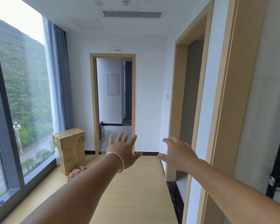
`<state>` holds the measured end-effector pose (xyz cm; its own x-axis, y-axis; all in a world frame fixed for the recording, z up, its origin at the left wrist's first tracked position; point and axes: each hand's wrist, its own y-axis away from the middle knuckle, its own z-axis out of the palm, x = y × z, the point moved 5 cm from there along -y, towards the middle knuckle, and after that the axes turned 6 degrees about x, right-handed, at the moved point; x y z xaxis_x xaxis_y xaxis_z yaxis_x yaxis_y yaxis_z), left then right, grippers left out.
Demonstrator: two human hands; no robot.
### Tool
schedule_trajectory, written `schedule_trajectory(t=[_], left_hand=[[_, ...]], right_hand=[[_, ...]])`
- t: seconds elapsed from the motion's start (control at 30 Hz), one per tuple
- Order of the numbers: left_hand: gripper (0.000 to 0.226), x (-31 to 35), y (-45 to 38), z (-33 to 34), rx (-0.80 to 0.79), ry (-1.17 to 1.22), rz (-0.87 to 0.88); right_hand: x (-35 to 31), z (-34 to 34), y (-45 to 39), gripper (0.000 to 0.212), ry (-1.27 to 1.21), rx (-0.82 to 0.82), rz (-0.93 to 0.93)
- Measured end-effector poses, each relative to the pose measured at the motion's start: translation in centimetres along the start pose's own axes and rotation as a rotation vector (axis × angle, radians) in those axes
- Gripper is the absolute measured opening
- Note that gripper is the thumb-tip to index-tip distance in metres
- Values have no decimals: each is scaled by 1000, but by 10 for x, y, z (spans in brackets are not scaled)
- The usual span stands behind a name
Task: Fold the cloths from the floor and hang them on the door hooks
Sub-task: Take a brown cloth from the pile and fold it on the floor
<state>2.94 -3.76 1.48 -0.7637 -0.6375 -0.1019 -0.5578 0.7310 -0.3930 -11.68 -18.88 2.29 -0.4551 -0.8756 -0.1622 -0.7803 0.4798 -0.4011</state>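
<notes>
Head view, looking down a narrow room toward an open doorway (114, 101) at twelve o'clock. Both arms stretched forward, raised in mid-air. Left hand (122, 152) at centre frame, fingers spread and straight, palm turned away, gripping nothing; pale bracelet (118, 160) around its wrist. Right hand (179, 153) just toward three o'clock of the left one, fingers relaxed and slightly bent, likewise released, touching nothing. The two hands near each other but apart.

Pinkish cloth (76, 172) crumpled on the light wood floor (136, 191) at about eight o'clock from the left hand, lying against the foot of a cardboard box (71, 149). Box standing upright beside the grey curtain (59, 78), printed logo on its upper face. Cloth well apart from both hands.

Large window (19, 94) filling the nine o'clock side, green hillside and a road outside. Second doorway with a wood frame (189, 94) at two o'clock, wall switch (168, 97) just at its nine o'clock side. Ceiling vent (131, 14) at twelve o'clock, high. Small sign (114, 50) above the far doorway, text too small to read. Door hooks not made out anywhere.
</notes>
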Motion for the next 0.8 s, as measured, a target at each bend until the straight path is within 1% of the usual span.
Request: schedule_trajectory(t=[0.2,0.47,0.6,0.67,0.73,0.8], left_hand=[[77,-33,-39,30,-15,-30,3],[76,-69,-107,69,-37,-46,-38],[76,-78,-142,88,-61,-65,-46],[76,-74,-190,105,-55,-65,-59],[77,-77,-208,110,-70,-75,-49],[77,-73,-240,121,-46,-85,-46]], right_hand=[[-16,36,-47,67,46,-25,-19],[-15,83,-133,70,28,-62,-52],[-3,102,-172,70,32,-64,-59],[24,117,-217,69,10,-69,-32],[31,118,-236,69,19,-79,-30],[49,127,-265,69,14,-63,-26]])
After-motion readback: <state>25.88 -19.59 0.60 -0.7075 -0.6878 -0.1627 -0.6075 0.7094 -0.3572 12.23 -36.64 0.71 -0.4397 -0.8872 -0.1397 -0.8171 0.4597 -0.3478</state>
